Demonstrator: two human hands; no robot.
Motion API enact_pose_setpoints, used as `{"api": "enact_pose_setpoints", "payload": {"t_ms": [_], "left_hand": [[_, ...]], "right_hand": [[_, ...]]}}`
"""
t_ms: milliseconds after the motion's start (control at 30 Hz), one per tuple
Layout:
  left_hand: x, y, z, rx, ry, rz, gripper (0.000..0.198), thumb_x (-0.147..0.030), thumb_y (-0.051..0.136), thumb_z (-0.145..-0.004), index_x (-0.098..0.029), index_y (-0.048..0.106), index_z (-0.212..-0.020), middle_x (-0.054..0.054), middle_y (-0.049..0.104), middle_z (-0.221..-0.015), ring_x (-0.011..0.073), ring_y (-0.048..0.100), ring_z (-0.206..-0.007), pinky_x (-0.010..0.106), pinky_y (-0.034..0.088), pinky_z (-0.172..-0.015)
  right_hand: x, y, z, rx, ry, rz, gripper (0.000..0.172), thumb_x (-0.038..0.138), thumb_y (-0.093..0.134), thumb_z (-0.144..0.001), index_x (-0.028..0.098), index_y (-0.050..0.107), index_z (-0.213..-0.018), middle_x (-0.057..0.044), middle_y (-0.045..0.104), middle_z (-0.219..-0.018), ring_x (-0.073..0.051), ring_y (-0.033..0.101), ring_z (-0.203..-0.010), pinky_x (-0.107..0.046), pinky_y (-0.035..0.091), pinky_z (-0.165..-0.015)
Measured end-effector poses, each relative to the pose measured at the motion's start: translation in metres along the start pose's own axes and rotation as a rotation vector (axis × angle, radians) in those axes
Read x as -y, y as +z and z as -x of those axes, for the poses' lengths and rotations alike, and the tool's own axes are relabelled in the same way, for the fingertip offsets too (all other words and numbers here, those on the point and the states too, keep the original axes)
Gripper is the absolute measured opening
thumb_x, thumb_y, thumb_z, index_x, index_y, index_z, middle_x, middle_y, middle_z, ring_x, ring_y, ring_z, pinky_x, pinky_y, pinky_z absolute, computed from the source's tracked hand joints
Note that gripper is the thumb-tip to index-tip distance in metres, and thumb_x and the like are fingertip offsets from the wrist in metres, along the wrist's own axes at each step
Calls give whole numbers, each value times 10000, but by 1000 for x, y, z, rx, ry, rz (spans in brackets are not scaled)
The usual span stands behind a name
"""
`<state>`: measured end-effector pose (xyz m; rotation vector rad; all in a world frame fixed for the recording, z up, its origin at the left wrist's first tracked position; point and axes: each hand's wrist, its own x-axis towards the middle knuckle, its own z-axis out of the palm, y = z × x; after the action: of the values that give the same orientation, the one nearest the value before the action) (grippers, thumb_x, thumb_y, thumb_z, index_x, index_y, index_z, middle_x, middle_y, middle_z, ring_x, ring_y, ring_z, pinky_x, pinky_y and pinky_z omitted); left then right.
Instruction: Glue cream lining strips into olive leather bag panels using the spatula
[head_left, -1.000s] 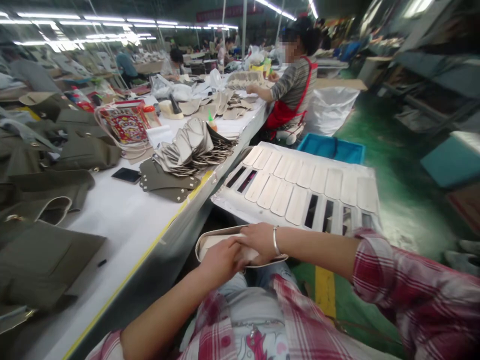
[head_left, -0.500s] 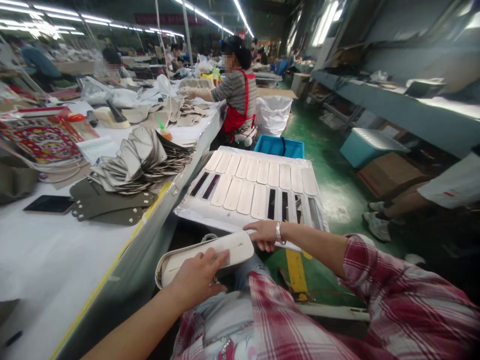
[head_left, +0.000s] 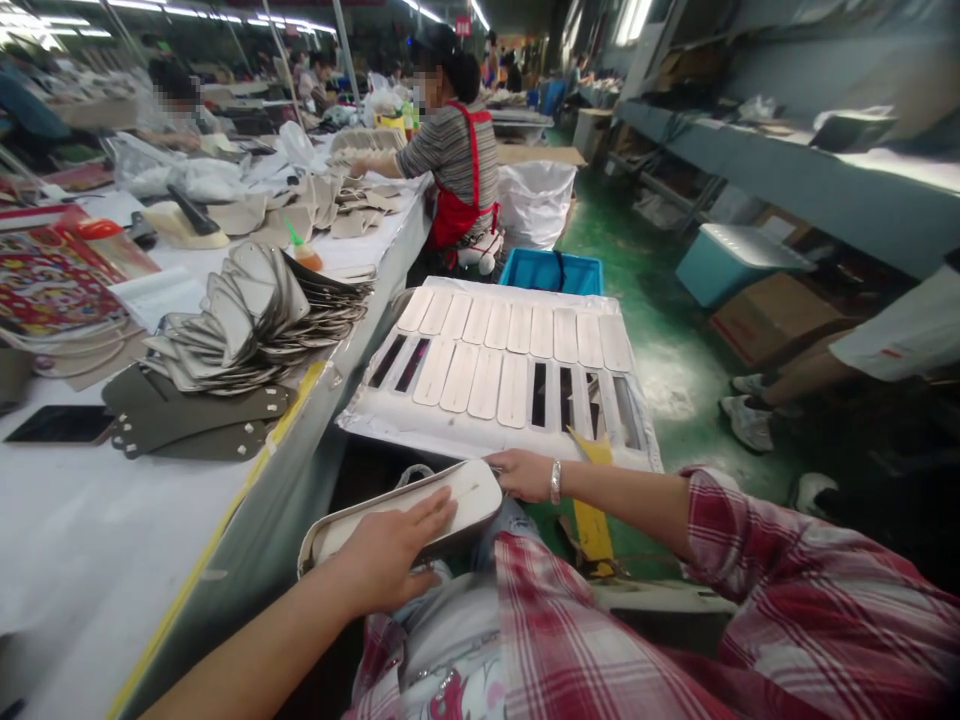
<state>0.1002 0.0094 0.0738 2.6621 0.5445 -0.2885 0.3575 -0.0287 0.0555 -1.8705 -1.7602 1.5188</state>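
A long white bag-like piece (head_left: 480, 495) with rounded ends lies tilted across my lap, its flat oblong panel facing up. That panel carries a short dark slit or mark near its right end. My left hand (head_left: 386, 550) rests on top, fingers stretched flat along the panel and thumb down by its near side. At the right end, the curled fingers of my right hand (head_left: 529, 475) grip the rim; their tips are partly hidden. Just beyond, a white-covered rack (head_left: 450, 425) bears two rows of similar white oblong panels (head_left: 499, 325), with several dark slots in the front row.
On the long white table (head_left: 67, 540) at left are stacked grey-white pieces (head_left: 255, 300), dark cut pieces (head_left: 195, 410) and a phone (head_left: 60, 424). A co-worker in a red apron (head_left: 469, 180) sits ahead beside a blue bin (head_left: 551, 272). Boxes and a person's legs are at right.
My right hand's index finger, stretched along the end of the piece before, is now curled in at the rim. The left hand stays flat on top. The view has shifted slightly.
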Motion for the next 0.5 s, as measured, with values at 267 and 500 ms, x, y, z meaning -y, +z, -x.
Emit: {"api": "enact_pose_setpoints", "payload": {"t_ms": [267,500], "left_hand": [[0,-5,-1,58,-84,43,774,-385,577,-694,-360,211,-1376,-8,186,-1469,251,577,-1023,337,447,-847],[7,-9,-7,67,-77,41,840,-368,562,-675,-354,126,-1392,17,137,-1479,287,601,-966,391,481,-774]], "right_hand": [[-1,3,-6,-98,-104,-55,500,131,421,-691,154,556,-1173,15,592,-631,-104,484,-504,-189,399,-478],[1,7,6,-173,-51,-369,371,190,479,-737,156,603,-1085,9,599,-649,-133,539,-581,-226,452,-539]]}}
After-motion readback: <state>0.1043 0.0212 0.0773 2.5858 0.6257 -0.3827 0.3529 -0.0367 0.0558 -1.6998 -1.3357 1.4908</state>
